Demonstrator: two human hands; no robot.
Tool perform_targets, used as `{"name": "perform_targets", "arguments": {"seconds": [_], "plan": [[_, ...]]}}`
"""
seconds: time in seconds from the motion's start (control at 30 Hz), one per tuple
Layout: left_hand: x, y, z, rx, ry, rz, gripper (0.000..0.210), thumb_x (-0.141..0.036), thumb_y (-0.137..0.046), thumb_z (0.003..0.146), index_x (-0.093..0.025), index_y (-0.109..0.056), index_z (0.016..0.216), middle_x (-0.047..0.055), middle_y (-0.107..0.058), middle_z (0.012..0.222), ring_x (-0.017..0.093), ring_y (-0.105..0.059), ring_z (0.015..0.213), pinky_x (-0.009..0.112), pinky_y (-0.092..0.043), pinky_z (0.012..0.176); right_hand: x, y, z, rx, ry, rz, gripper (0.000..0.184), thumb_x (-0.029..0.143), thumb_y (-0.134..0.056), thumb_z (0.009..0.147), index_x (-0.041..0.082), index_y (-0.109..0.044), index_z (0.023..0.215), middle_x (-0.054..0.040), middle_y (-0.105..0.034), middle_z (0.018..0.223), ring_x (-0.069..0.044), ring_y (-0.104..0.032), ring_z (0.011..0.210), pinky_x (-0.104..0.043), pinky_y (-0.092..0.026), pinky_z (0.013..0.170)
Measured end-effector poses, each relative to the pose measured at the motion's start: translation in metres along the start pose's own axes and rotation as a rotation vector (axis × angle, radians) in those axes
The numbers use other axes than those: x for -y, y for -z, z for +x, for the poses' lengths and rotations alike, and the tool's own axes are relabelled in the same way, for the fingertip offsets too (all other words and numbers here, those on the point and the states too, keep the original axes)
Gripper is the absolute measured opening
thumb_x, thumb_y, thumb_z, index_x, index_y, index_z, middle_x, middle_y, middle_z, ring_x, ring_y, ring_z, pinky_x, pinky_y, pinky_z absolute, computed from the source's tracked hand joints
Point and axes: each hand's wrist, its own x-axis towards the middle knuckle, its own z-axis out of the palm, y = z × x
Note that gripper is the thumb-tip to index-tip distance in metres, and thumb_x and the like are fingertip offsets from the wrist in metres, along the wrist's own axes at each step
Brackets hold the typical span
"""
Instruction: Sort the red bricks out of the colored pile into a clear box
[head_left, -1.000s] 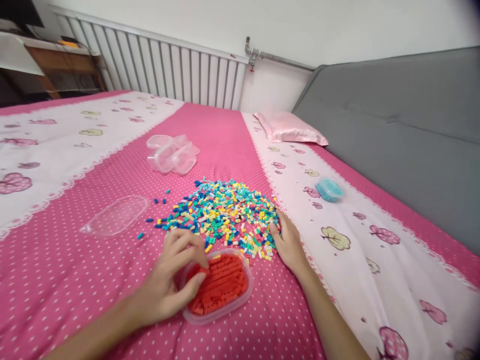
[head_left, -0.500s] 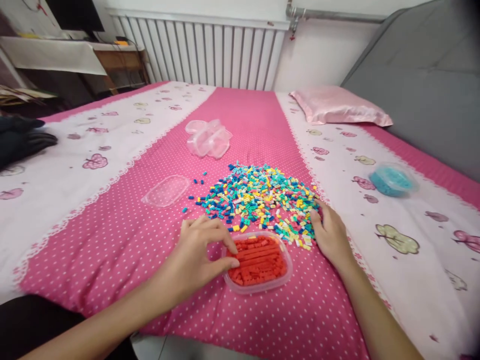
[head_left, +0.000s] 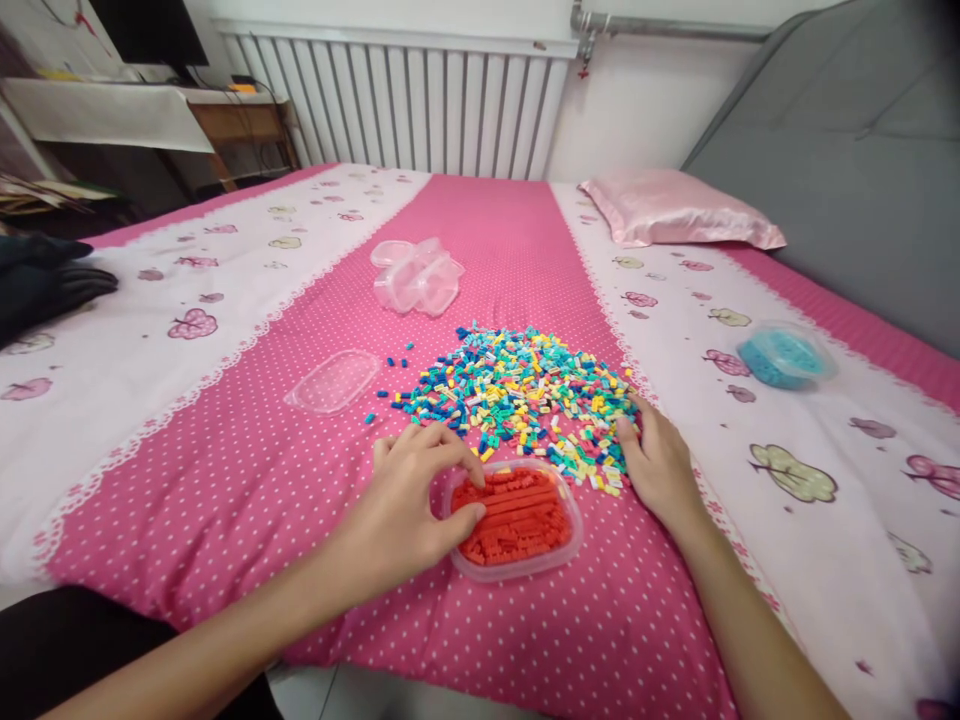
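Note:
My left hand [head_left: 424, 495] is over the left side of a clear plastic tub [head_left: 517, 572] filled with red toy building bricks [head_left: 517, 515]. Its thumb and forefinger are apart, the tips close to the red bricks, with nothing seen between them. A spread-out heap of small mixed-colour bricks [head_left: 525, 390], blue, teal, yellow, white and pink, lies just beyond the tub. My right hand [head_left: 660, 460] rests against the heap's right edge, thumb apart from the curled fingers. Its fingertips are partly hidden among the bricks.
A clear lid [head_left: 335, 382] lies left of the heap. Behind it sit several stacked clear tubs [head_left: 417, 278]. At the right stands a tub of light blue bricks [head_left: 784, 358]. A pink pillow [head_left: 679, 210] and a dark glove-like item [head_left: 49, 280] lie on the bed.
My left hand has shifted slightly right and up over the red bricks, its thumb and forefinger a little wider apart. My right hand has moved slightly left against the heap.

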Motion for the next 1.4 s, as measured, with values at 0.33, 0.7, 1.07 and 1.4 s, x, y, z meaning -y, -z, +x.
{"name": "perform_targets", "arguments": {"seconds": [0.33, 0.7, 1.07, 1.4], "plan": [[-0.008, 0.029, 0.005, 0.108, -0.004, 0.212, 0.012, -0.029, -0.063, 0.089, -0.027, -0.072, 0.083, 0.001, -0.064, 0.096, 0.024, -0.053, 0.097, 0.042, -0.027, 0.087, -0.002, -0.001, 0.002, -0.012, 0.029, -0.017, 0.056, 0.047, -0.034, 0.101, 0.010, -0.056, 0.136, -0.0208, -0.066, 0.131, -0.036, -0.061, 0.121, -0.054, -0.046, 0.104], [-0.023, 0.018, 0.015, 0.125, -0.009, 0.265, 0.011, -0.021, -0.065, 0.082, -0.024, -0.071, 0.073, 0.001, -0.064, 0.097, 0.023, -0.052, 0.095, 0.046, -0.024, 0.092, -0.001, -0.002, 0.001, -0.022, 0.047, -0.030, 0.054, 0.047, -0.033, 0.102, 0.012, -0.057, 0.133, -0.0192, -0.068, 0.128, -0.035, -0.063, 0.118, -0.053, -0.048, 0.102], [-0.007, 0.019, 0.022, 0.138, -0.273, 0.295, 0.033, -0.009, -0.056, 0.094, -0.036, -0.076, 0.090, 0.001, -0.061, 0.105, 0.023, -0.049, 0.099, 0.046, -0.022, 0.089, 0.001, -0.001, 0.002, -0.025, 0.040, -0.027, 0.053, 0.046, -0.034, 0.101, 0.011, -0.058, 0.133, -0.0206, -0.067, 0.128, -0.036, -0.062, 0.118, -0.055, -0.047, 0.102], [-0.011, 0.014, 0.024, 0.252, -0.445, 0.353, 0.034, -0.027, -0.042, 0.106, -0.036, -0.060, 0.133, 0.008, -0.053, 0.134, 0.028, -0.047, 0.117, 0.049, -0.028, 0.097, 0.000, -0.002, 0.003, -0.032, 0.053, -0.024, 0.051, 0.045, -0.034, 0.101, 0.011, -0.057, 0.132, -0.0201, -0.067, 0.128, -0.035, -0.062, 0.117, -0.053, -0.048, 0.102]]}}
